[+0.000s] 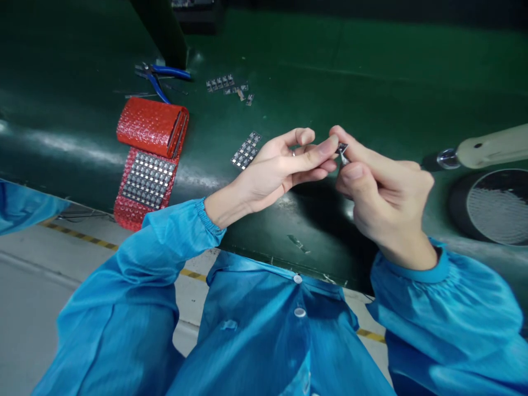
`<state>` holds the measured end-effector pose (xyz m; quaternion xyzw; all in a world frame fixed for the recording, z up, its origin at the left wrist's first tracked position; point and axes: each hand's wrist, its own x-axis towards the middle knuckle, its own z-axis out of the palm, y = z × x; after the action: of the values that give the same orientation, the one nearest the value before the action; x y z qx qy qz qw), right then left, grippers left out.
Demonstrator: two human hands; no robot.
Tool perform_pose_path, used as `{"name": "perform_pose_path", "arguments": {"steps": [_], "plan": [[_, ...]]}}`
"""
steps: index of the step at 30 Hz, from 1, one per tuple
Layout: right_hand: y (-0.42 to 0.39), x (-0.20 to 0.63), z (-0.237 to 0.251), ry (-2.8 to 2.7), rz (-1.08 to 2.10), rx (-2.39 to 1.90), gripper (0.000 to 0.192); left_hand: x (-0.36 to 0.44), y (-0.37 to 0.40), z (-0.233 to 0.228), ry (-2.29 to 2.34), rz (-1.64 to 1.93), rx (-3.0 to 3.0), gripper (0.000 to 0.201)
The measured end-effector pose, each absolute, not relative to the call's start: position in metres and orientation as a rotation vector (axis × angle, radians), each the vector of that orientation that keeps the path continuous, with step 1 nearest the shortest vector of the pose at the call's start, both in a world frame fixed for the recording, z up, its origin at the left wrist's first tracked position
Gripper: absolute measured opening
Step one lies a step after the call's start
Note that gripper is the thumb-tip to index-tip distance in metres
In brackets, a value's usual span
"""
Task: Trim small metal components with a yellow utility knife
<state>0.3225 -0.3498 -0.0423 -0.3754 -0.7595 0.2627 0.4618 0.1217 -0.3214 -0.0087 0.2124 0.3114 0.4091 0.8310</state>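
In front of me a small dark circuit board is held up between my two hands, over the green bench. My left hand pinches its left side with thumb and fingertips. My right hand closes on its right side with thumb and bent forefinger. A shiny sliver shows at the right fingertips; whether it belongs to the board I cannot tell. Just beyond my left wrist lies a panel of small circuit boards. Farther back are a strip of boards and several loose pieces.
On the left, a larger circuit board panel lies on red bubble wrap, below a folded red bundle. Blue-handled cutters lie behind. At right are a round dark container and a pale handled tool. A blue sleeve shows far left.
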Motion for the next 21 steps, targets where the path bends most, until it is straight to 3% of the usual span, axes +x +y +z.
{"name": "perform_pose_path", "arguments": {"steps": [7, 21], "plan": [[-0.3537, 0.3227, -0.0502, -1.709, 0.793, -1.080, 0.048, 0.1255, -0.3220, -0.0190, 0.706, 0.885, 0.372, 0.039], [-0.3561, 0.3279, -0.0431, -1.756, 0.887, -1.061, 0.057, 0.1270, -0.3222, -0.0121, 0.691, 0.854, 0.265, 0.045]]}}
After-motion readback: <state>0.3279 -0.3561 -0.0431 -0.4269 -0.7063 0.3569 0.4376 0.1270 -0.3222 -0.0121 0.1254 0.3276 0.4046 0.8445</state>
